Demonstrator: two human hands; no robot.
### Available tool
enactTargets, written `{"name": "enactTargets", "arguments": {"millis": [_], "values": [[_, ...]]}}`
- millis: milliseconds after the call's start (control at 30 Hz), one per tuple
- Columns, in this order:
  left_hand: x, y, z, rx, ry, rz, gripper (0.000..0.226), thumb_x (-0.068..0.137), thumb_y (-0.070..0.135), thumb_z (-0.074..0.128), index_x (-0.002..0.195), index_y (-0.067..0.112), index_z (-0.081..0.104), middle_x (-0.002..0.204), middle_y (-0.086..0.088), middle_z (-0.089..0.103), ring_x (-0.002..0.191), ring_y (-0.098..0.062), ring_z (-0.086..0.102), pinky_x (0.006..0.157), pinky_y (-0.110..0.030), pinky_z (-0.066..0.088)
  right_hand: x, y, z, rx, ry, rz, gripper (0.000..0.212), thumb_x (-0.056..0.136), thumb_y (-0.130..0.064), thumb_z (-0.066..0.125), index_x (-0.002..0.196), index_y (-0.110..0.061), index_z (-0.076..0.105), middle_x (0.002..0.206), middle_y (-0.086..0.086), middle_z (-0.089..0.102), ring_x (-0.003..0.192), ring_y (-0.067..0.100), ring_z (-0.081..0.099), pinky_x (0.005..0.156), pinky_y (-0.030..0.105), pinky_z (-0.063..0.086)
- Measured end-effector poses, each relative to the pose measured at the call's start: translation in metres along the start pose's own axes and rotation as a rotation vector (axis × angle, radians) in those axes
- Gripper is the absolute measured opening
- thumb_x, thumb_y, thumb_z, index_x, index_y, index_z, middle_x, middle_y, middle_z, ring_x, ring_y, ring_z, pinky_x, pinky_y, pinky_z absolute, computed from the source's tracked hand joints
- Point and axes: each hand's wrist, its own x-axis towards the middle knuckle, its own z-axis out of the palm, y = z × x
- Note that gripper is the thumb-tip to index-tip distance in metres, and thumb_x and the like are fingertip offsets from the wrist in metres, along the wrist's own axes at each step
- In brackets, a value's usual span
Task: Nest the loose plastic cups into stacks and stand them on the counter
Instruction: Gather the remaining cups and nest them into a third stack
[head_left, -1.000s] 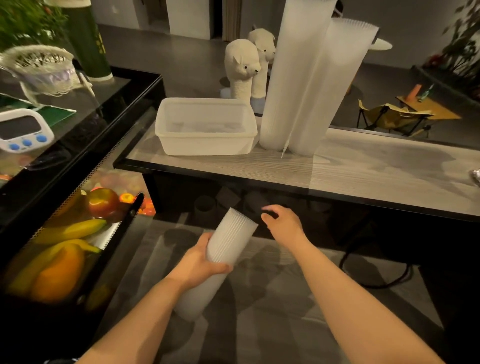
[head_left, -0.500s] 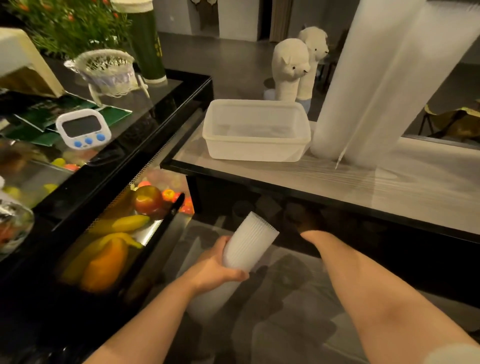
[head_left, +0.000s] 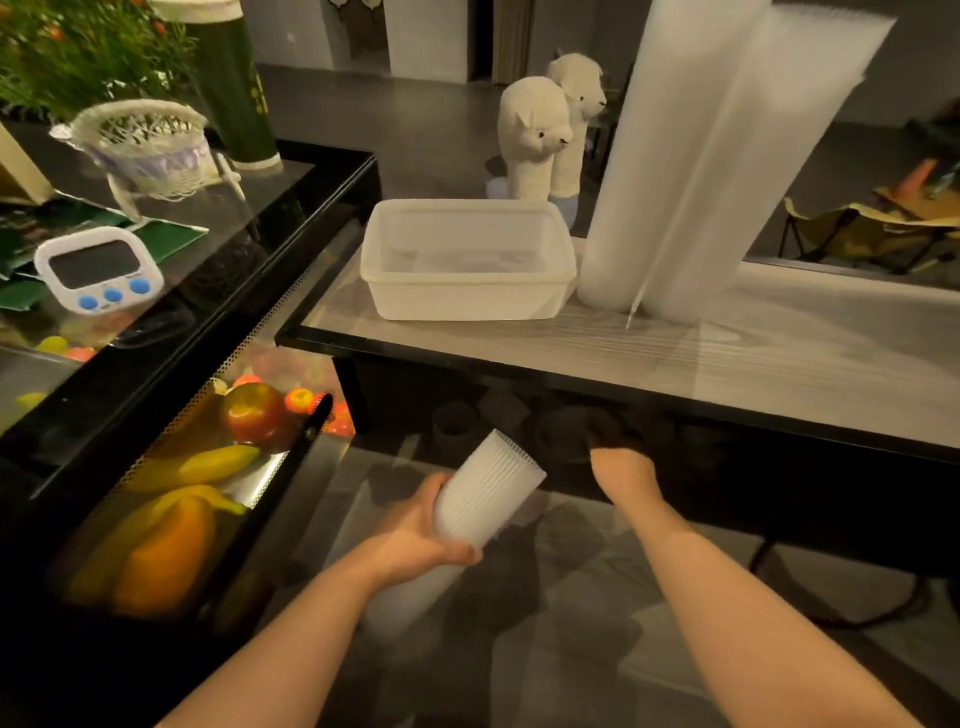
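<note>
My left hand (head_left: 415, 530) grips a nested stack of white ribbed plastic cups (head_left: 480, 499), tilted with its open end up and to the right, below the counter's front edge. My right hand (head_left: 621, 467) reaches into the dark space under the counter (head_left: 779, 364); its fingers are lost in shadow. Faint dark cup shapes (head_left: 457, 423) sit on the shelf under there. Two tall stacks of white cups (head_left: 691, 171) stand side by side on the counter.
A clear plastic tub (head_left: 467, 260) sits on the counter left of the tall stacks. Two plush alpacas (head_left: 540, 135) stand behind it. On the left, a black glass display case (head_left: 171, 291) holds fruit, with a white timer (head_left: 98, 273) and a woven basket (head_left: 145, 145) on top.
My right hand went under the counter, out of sight, and now shows again at the edge of the shadow. The left hand has kept its hold on the stack. The camera moved nearer.
</note>
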Motion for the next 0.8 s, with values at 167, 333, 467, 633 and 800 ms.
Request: {"name": "enactTargets", "arguments": {"millis": [167,333,467,633,800], "values": [[-0.006,0.004,0.01,0.0,-0.047,0.015,0.094,0.057,0.047,0.086,0.128,0.057,0.024,0.124,0.008,0.05,0.111,-0.019,0.054,0.097,-0.044,0.052,-0.023,0.026,-0.018,0.653,-0.085,0.126,0.018,0.103,-0.02,0.045,0.099,-0.011,0.06,0.078,0.013,0.066,0.049,0.015,0.053,0.051,0.031,0.053],[-0.012,0.008,0.018,0.026,-0.072,0.044,0.094,0.056,0.048,0.086,0.13,0.055,0.028,0.121,0.01,0.05,0.109,-0.018,0.055,0.091,-0.039,0.054,-0.054,0.026,-0.032,0.615,-0.361,0.068,0.015,0.096,-0.005,0.053,0.097,-0.001,0.068,0.058,0.004,0.061,0.048,0.013,0.048,0.049,0.03,0.048],[-0.018,0.011,0.023,0.062,-0.082,0.094,0.1,0.054,0.05,0.084,0.136,0.051,0.028,0.123,0.012,0.05,0.111,-0.016,0.054,0.094,-0.041,0.055,-0.065,0.023,-0.04,0.372,-0.507,-0.013,0.022,0.098,-0.011,0.053,0.094,0.002,0.07,0.062,0.008,0.058,0.053,0.015,0.055,0.057,0.031,0.054],[-0.02,0.016,0.03,0.058,-0.077,0.13,0.099,0.054,0.052,0.083,0.136,0.047,0.029,0.123,0.011,0.051,0.11,-0.016,0.055,0.092,-0.043,0.055,-0.07,0.017,-0.035,0.117,-0.546,-0.097,0.022,0.097,-0.014,0.05,0.087,0.0,0.064,0.062,0.009,0.059,0.057,0.02,0.059,0.068,0.038,0.054],[-0.019,0.01,0.034,-0.003,-0.022,0.12,0.094,0.058,0.045,0.087,0.133,0.048,0.029,0.12,0.011,0.051,0.109,-0.017,0.055,0.09,-0.044,0.055,-0.068,0.013,-0.027,-0.039,-0.517,-0.167,0.046,0.102,-0.045,0.041,0.108,-0.005,0.063,0.091,0.018,0.066,0.064,0.021,0.063,0.058,0.029,0.052]]}}
